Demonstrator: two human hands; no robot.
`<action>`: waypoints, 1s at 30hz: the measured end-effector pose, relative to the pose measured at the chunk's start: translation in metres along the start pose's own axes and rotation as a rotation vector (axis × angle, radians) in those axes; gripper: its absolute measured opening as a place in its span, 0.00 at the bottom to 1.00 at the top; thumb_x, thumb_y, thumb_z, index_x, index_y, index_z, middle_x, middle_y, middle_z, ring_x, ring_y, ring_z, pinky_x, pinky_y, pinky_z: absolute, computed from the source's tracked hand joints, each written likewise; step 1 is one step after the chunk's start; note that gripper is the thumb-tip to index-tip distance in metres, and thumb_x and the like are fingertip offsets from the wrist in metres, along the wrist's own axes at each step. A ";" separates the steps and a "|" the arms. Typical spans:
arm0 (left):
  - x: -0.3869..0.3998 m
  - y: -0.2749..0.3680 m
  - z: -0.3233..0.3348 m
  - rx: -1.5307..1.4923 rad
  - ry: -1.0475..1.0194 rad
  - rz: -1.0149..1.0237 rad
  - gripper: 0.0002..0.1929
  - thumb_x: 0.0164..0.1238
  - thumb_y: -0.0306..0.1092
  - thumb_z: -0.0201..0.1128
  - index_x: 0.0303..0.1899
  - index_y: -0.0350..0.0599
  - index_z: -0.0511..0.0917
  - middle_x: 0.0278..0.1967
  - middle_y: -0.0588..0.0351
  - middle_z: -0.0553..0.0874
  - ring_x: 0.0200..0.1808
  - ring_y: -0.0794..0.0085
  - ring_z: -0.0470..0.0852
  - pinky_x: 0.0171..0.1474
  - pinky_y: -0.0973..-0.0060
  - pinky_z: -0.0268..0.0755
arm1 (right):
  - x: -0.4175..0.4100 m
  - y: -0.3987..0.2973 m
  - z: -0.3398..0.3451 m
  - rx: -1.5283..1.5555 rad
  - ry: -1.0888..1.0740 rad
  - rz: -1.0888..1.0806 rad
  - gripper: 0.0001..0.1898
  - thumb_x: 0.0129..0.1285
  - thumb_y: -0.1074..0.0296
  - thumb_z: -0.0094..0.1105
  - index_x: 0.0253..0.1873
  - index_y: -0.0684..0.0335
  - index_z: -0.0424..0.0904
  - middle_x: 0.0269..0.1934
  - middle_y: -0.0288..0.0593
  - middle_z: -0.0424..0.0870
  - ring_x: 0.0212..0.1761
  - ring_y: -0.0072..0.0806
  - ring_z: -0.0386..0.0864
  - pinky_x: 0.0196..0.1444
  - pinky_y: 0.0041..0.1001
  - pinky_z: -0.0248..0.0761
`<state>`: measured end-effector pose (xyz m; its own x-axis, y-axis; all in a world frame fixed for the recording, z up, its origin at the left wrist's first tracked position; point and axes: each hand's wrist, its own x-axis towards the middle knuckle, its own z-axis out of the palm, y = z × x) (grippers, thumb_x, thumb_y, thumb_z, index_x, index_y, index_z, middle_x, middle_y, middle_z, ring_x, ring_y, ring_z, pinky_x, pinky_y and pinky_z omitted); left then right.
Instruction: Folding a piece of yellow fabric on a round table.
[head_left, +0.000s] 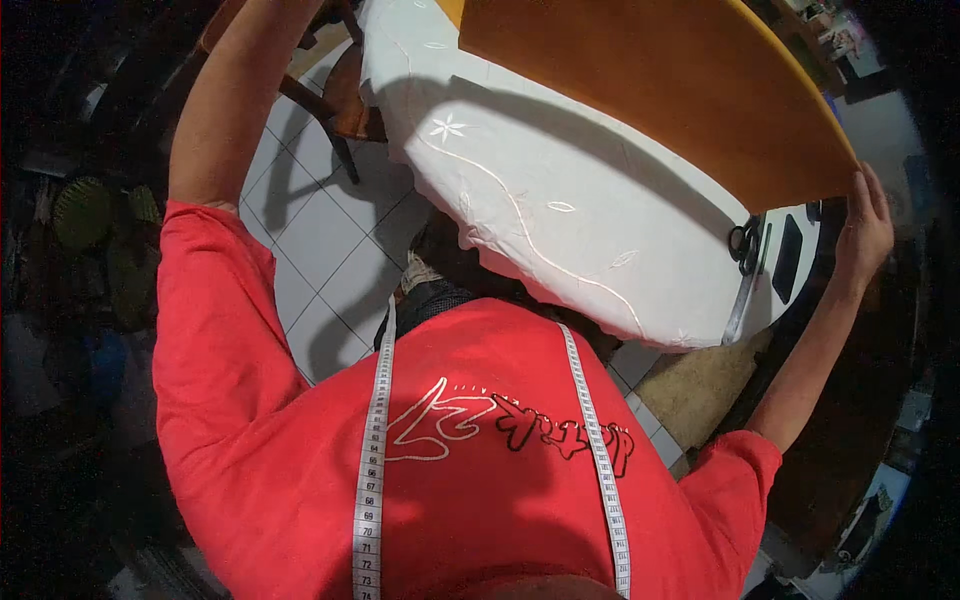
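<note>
My right hand (866, 225) grips the right corner of a large brown sheet (645, 97), whose material I cannot settle. A yellow band (795, 60) runs along its far edge. The sheet is raised at an angle over a table with a white embroidered tablecloth (540, 232), and its shadow falls on the cloth. My left arm stretches up past the top edge of the picture, so the left hand is out of view. Under the sheet's right corner lie black-handled scissors (742, 246), a metal ruler (739, 311) and a flat dark object (787, 259).
A wooden chair (356, 97) stands left of the table on white floor tiles (322, 240). Around my neck hangs a tape measure (367, 487), both ends down my red shirt. A beige mat or cloth (697, 390) lies below the table's near right edge.
</note>
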<state>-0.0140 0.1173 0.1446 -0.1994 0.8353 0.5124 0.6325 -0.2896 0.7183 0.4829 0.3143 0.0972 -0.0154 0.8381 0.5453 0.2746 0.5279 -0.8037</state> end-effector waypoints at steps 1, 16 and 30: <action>0.000 0.000 0.001 -0.009 0.021 -0.013 0.08 0.66 0.25 0.72 0.45 0.34 0.88 0.34 0.52 0.90 0.28 0.78 0.83 0.30 0.84 0.76 | 0.000 0.001 -0.001 -0.005 0.010 -0.002 0.18 0.72 0.67 0.66 0.62 0.68 0.83 0.55 0.50 0.88 0.54 0.33 0.86 0.58 0.28 0.82; -0.021 -0.012 0.004 0.031 0.147 0.035 0.07 0.63 0.17 0.67 0.41 0.35 0.88 0.33 0.55 0.89 0.30 0.76 0.83 0.35 0.83 0.76 | -0.037 -0.019 0.000 -0.061 0.021 -0.156 0.16 0.70 0.73 0.68 0.60 0.68 0.84 0.52 0.48 0.90 0.51 0.30 0.88 0.58 0.27 0.82; -0.063 -0.014 -0.034 -0.149 0.610 -0.263 0.06 0.66 0.18 0.67 0.41 0.39 0.83 0.40 0.55 0.86 0.37 0.75 0.82 0.42 0.81 0.77 | -0.052 -0.059 -0.058 0.096 -0.263 -0.268 0.11 0.73 0.77 0.62 0.56 0.71 0.84 0.57 0.49 0.85 0.53 0.29 0.84 0.58 0.24 0.79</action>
<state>-0.0357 0.0533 0.1178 -0.7463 0.4864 0.4544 0.4043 -0.2111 0.8899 0.5232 0.2313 0.1304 -0.3235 0.6686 0.6695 0.1359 0.7331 -0.6664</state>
